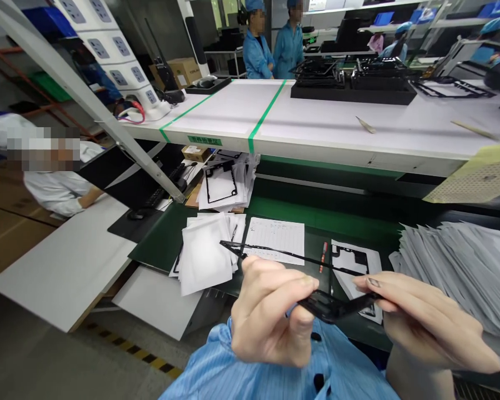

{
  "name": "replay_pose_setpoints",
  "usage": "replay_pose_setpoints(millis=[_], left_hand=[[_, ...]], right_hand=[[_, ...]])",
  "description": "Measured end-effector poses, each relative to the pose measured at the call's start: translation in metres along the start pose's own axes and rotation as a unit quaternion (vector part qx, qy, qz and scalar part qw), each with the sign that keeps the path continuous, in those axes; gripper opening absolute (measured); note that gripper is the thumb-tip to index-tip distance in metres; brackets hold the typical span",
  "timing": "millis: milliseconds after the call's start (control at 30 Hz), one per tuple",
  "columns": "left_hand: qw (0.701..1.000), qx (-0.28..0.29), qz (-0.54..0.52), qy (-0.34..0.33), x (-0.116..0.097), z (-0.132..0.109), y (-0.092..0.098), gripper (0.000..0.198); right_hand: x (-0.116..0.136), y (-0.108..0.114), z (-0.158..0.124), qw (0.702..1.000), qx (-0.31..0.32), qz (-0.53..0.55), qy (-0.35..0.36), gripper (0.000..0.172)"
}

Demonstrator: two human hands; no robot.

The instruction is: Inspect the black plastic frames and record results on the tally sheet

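Note:
Both hands hold up a thin black plastic frame (331, 306), tilted and seen nearly edge-on in front of my chest. My left hand (270, 311) pinches its near left part, fingers closed on it. At the right end, my right hand (425, 316) grips the frame between thumb and fingers. Below and beyond it on the green bench mat lie a printed form (275, 236), a red-and-black pen (324, 256) and another black frame (350, 256) on a white sheet. White paper sleeves (204, 255) lie to the left.
A thick stack of white sleeves (454, 278) stands at the right. More frames on sleeves (221, 183) lie under the white shelf (316, 119), which carries black trays (350, 91). A person in white (58, 186) sits at the left; people in blue (256, 53) stand beyond.

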State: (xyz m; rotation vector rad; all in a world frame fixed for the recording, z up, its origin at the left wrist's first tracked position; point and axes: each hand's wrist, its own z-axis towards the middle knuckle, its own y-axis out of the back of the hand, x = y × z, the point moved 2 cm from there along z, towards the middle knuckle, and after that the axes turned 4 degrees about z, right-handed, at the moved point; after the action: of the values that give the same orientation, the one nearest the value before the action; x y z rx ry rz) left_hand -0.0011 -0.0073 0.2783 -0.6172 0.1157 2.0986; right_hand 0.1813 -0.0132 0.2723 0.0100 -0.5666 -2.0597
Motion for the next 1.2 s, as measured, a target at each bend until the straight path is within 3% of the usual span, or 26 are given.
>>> replay_pose_setpoints(millis=[167,333,500,700,900,1000,1100,1200], left_hand=[[0.999,-0.015,0.022,0.03,-0.003,0.001,-0.002,0.027],[0.996,0.004,-0.049,0.069,0.018,0.003,0.0,0.027],[0.98,-0.091,-0.1,0.143,0.034,0.004,0.005,0.028],[0.958,-0.12,-0.152,0.211,0.034,0.002,0.003,0.035],[0.956,-0.095,-0.176,0.215,0.03,0.004,0.002,0.037],[0.96,-0.068,-0.165,0.217,0.034,-0.003,-0.001,0.032],[0.98,0.002,-0.007,0.197,0.042,-0.014,-0.008,0.019],[0.974,0.115,0.132,0.144,0.049,-0.023,-0.017,0.033]], right_hand=[[0.0,-0.005,0.001,1.0,-0.011,0.0,-0.002,0.043],[-0.012,-0.008,0.011,0.998,0.013,0.056,0.034,0.041],[-0.022,-0.009,0.013,0.976,-0.033,0.21,-0.055,0.026],[-0.019,-0.014,0.001,0.965,-0.086,0.243,-0.046,0.046],[-0.022,-0.014,-0.007,0.97,-0.111,0.21,-0.047,0.049],[-0.024,-0.017,-0.003,0.974,-0.115,0.183,-0.065,0.037],[-0.023,-0.015,0.007,0.991,-0.104,0.075,-0.032,0.027],[-0.021,-0.012,0.019,0.996,-0.082,-0.006,0.035,0.024]])
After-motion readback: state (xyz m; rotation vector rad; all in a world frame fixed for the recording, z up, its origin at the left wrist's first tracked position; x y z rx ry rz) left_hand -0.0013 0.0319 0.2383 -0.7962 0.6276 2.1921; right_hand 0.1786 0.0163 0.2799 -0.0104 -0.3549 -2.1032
